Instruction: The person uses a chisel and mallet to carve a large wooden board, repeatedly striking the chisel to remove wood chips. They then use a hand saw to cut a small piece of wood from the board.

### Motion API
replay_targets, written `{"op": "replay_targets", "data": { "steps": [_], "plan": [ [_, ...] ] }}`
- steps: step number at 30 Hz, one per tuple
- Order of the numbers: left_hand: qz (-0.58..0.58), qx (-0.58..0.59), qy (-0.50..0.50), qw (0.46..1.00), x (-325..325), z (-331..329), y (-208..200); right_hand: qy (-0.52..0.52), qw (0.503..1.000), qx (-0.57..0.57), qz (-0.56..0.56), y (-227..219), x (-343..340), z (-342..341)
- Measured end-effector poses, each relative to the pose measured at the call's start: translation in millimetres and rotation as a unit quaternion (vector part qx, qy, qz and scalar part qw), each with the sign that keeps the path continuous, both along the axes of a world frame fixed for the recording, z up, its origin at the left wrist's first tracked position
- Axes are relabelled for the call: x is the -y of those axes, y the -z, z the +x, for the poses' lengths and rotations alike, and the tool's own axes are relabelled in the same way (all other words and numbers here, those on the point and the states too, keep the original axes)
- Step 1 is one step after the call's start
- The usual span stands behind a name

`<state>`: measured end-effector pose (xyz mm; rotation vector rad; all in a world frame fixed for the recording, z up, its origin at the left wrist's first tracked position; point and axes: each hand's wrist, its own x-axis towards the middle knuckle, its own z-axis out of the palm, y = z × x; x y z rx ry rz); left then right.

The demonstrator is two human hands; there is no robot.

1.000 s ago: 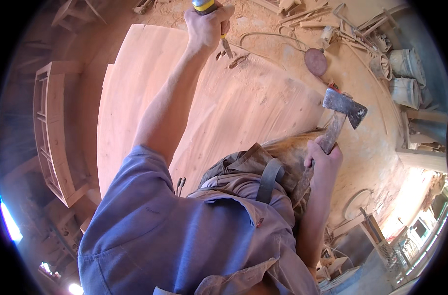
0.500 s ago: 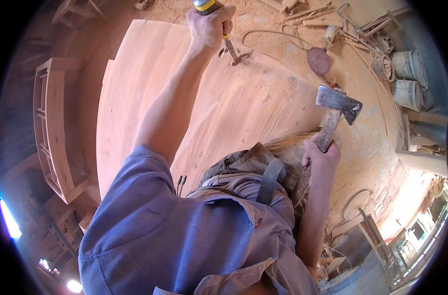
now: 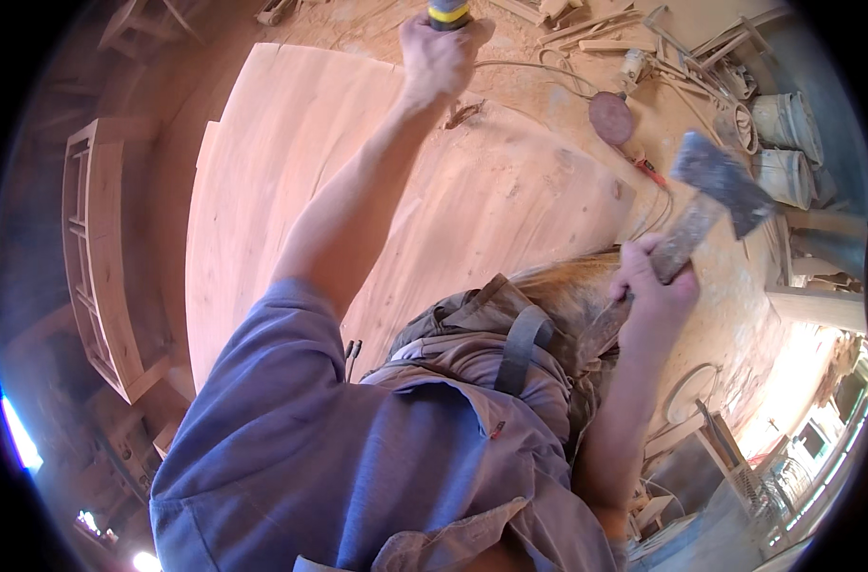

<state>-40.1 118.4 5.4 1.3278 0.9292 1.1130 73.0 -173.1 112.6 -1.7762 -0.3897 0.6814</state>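
At the top of the head view, my left hand (image 3: 437,62) is closed round the yellow-and-black handle of a chisel (image 3: 449,15). My hand hides the blade. Beneath it spreads a broad reddish wooden panel (image 3: 310,162), with a chipped, rough spot (image 3: 464,115) near its far edge. On the right, my right hand (image 3: 657,286) grips the wooden handle of a hatchet (image 3: 691,232). Its grey metal head, smeared by motion, is raised past the panel's right corner and apart from the chisel.
A round reddish disc (image 3: 611,118) lies on the dusty floor beside a cable. Whitish buckets (image 3: 787,129) stand at the far right, near wood scraps (image 3: 615,45). A wooden frame (image 3: 100,262) stands left of the panel.
My left hand has moved right with the chisel, whose blade showed before and is now hidden. My right hand has swung the hatchet outward to the right and slightly up.
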Motion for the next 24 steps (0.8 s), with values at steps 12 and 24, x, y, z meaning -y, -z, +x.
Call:
{"op": "replay_targets", "data": {
  "steps": [12, 24],
  "plan": [
    [-0.006, -0.040, -0.014, 0.999, 8, 20, -15, -0.039, 0.927, 0.211, 0.309, -121, -29, 52],
    [-0.025, 0.038, 0.261, 0.964, 8, -29, -10, -0.056, 0.934, 0.154, 0.318, -120, -30, 31]
  ]
}}
